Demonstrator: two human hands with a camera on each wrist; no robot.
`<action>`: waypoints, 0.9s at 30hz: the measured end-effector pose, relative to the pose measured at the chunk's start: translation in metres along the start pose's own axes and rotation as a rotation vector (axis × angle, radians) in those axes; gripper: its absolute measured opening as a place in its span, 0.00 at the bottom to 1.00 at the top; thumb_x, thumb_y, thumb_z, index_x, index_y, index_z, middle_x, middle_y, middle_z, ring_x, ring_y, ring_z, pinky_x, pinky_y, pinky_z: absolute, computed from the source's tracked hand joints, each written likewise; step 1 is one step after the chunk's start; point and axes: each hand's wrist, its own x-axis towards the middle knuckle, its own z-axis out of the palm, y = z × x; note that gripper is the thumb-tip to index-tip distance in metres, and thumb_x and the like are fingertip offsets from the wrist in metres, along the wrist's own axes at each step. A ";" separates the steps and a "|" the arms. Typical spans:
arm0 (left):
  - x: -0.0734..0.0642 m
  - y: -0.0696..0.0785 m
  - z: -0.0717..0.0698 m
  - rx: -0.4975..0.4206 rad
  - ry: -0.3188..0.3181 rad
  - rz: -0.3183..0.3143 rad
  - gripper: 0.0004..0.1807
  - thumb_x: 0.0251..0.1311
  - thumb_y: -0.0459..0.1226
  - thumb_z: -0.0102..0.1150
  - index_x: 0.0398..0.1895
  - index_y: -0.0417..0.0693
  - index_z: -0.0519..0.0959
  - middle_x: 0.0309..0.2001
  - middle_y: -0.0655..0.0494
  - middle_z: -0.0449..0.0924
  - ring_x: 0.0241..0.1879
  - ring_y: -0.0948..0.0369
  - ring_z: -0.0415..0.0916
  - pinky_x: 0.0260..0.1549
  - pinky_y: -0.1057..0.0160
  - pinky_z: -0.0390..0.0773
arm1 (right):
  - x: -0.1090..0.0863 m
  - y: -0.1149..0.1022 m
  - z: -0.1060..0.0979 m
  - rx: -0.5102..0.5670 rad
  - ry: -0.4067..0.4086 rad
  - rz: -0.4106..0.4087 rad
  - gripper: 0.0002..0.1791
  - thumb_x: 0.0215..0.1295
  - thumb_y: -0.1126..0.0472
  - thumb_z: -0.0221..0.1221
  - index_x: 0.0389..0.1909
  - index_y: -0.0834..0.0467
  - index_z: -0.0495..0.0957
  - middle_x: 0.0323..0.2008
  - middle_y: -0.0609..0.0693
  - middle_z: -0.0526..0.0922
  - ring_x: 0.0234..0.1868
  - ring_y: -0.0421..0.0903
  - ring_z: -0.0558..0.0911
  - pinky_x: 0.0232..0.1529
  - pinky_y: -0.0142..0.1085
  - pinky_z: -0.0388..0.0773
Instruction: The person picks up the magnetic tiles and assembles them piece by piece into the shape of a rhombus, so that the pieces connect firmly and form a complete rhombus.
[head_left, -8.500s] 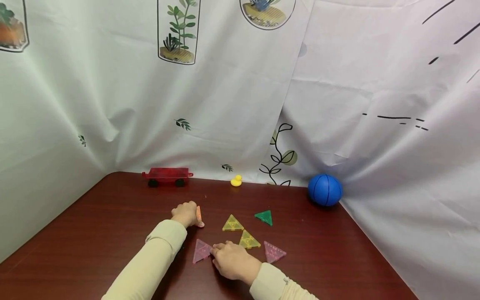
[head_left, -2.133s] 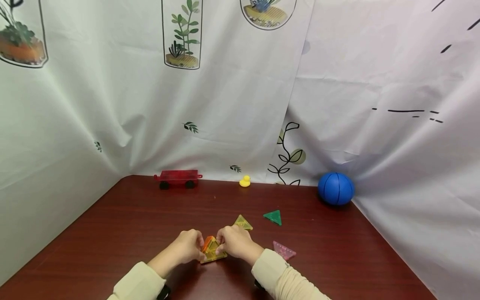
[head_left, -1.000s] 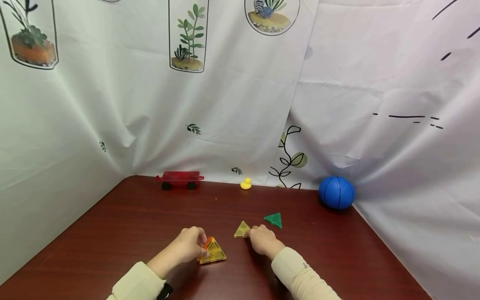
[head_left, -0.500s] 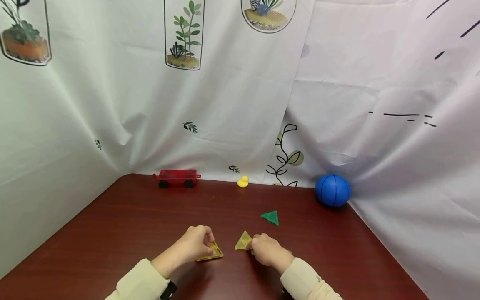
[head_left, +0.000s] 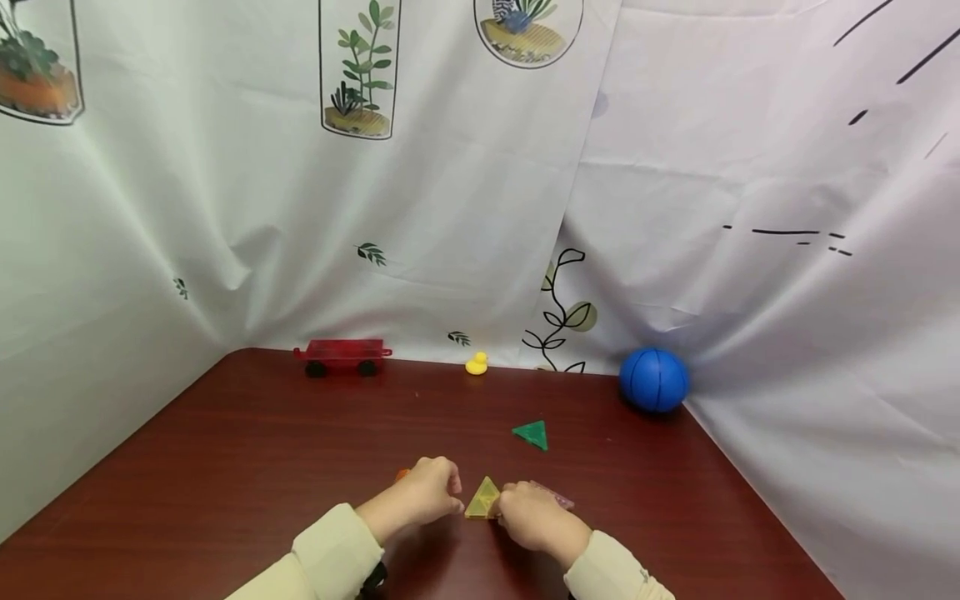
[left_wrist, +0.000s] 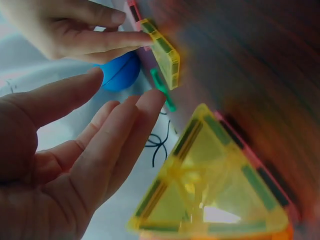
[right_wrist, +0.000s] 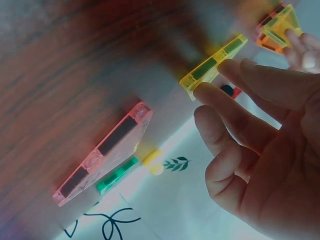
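Note:
My left hand [head_left: 422,496] is held with fingers extended and thumb apart, left of a flat yellow triangle tile [head_left: 482,500]. Fingertips of my right hand [head_left: 538,518] touch that tile's right side; the left wrist view has a straight finger against it. Beside my left palm stands a small piece of joined triangle tiles [left_wrist: 210,185], its yellow face toward the left wrist camera with orange and pink edges behind. In the head view my left hand covers nearly all of it. A pink triangle tile [right_wrist: 107,152] lies beyond the right hand, partly hidden from the head camera.
A green triangle tile [head_left: 534,434] lies farther back on the dark red table [head_left: 247,467]. Along the back edge stand a red wheeled toy wagon base [head_left: 345,354], a yellow rubber duck [head_left: 476,363] and a blue ball [head_left: 654,380]. White printed cloth [head_left: 450,208] hangs behind.
Separate tiles became a joined piece under both hands. Since then, my right hand has drawn the yellow tile nearer, and my left hand has released the joined piece and moved right.

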 end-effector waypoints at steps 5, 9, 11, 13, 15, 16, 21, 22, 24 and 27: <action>0.013 0.005 0.007 0.020 -0.037 -0.012 0.11 0.41 0.32 0.64 0.15 0.48 0.70 0.18 0.60 0.68 0.18 0.64 0.65 0.16 0.66 0.66 | -0.001 0.000 0.000 -0.012 0.045 -0.042 0.05 0.51 0.62 0.59 0.21 0.50 0.80 0.17 0.42 0.68 0.22 0.40 0.71 0.26 0.32 0.68; 0.022 0.007 0.010 0.040 -0.056 -0.022 0.11 0.41 0.31 0.64 0.14 0.47 0.70 0.17 0.59 0.68 0.17 0.64 0.65 0.16 0.67 0.67 | 0.000 0.001 0.000 0.001 0.057 -0.060 0.04 0.50 0.63 0.60 0.21 0.50 0.81 0.17 0.41 0.68 0.22 0.40 0.71 0.25 0.31 0.67; 0.025 0.006 0.011 0.041 -0.066 -0.039 0.12 0.41 0.30 0.64 0.14 0.46 0.69 0.16 0.58 0.67 0.16 0.64 0.65 0.16 0.67 0.67 | 0.000 0.001 -0.001 0.013 0.055 -0.064 0.04 0.49 0.63 0.60 0.23 0.50 0.81 0.18 0.41 0.69 0.23 0.40 0.71 0.26 0.31 0.67; 0.027 0.006 0.012 0.032 -0.084 -0.067 0.12 0.41 0.29 0.63 0.11 0.46 0.69 0.13 0.58 0.68 0.13 0.64 0.65 0.13 0.67 0.66 | 0.001 0.003 -0.002 0.043 0.047 -0.046 0.05 0.50 0.64 0.59 0.25 0.51 0.81 0.20 0.41 0.71 0.24 0.41 0.71 0.25 0.32 0.68; 0.027 0.005 0.014 0.024 -0.107 -0.091 0.13 0.42 0.29 0.63 0.10 0.45 0.69 0.11 0.56 0.68 0.11 0.63 0.66 0.11 0.67 0.66 | 0.001 0.007 -0.001 0.066 0.049 -0.016 0.05 0.49 0.63 0.60 0.27 0.51 0.81 0.22 0.41 0.73 0.26 0.42 0.72 0.25 0.33 0.68; 0.027 0.004 0.014 0.019 -0.120 -0.103 0.13 0.42 0.29 0.63 0.09 0.44 0.70 0.10 0.55 0.69 0.11 0.63 0.66 0.10 0.67 0.65 | 0.001 0.010 -0.001 0.078 0.045 0.009 0.05 0.49 0.63 0.60 0.28 0.52 0.81 0.24 0.42 0.74 0.27 0.43 0.72 0.26 0.34 0.69; 0.028 0.003 0.016 0.045 -0.141 -0.121 0.14 0.43 0.31 0.64 0.07 0.45 0.72 0.09 0.52 0.71 0.10 0.59 0.70 0.08 0.67 0.67 | -0.002 0.030 -0.003 0.099 0.003 0.193 0.08 0.44 0.57 0.65 0.27 0.53 0.79 0.26 0.46 0.73 0.31 0.49 0.72 0.26 0.39 0.70; 0.029 0.003 0.017 0.054 -0.139 -0.120 0.14 0.42 0.31 0.65 0.07 0.44 0.72 0.08 0.53 0.71 0.10 0.59 0.71 0.08 0.67 0.67 | -0.003 0.034 -0.003 0.099 -0.013 0.236 0.10 0.43 0.55 0.66 0.25 0.53 0.78 0.26 0.47 0.73 0.32 0.50 0.72 0.26 0.40 0.70; 0.030 0.003 0.018 0.070 -0.133 -0.124 0.14 0.42 0.32 0.65 0.07 0.44 0.72 0.08 0.53 0.71 0.10 0.59 0.72 0.08 0.67 0.68 | -0.005 0.041 -0.004 0.119 -0.047 0.315 0.14 0.39 0.51 0.68 0.20 0.54 0.75 0.24 0.48 0.71 0.30 0.50 0.71 0.25 0.42 0.69; 0.032 0.002 0.020 0.086 -0.130 -0.137 0.14 0.41 0.33 0.67 0.07 0.44 0.73 0.07 0.53 0.70 0.10 0.59 0.72 0.08 0.67 0.68 | -0.007 0.049 -0.004 0.137 -0.087 0.392 0.20 0.34 0.47 0.69 0.15 0.54 0.71 0.23 0.49 0.69 0.27 0.49 0.70 0.24 0.43 0.67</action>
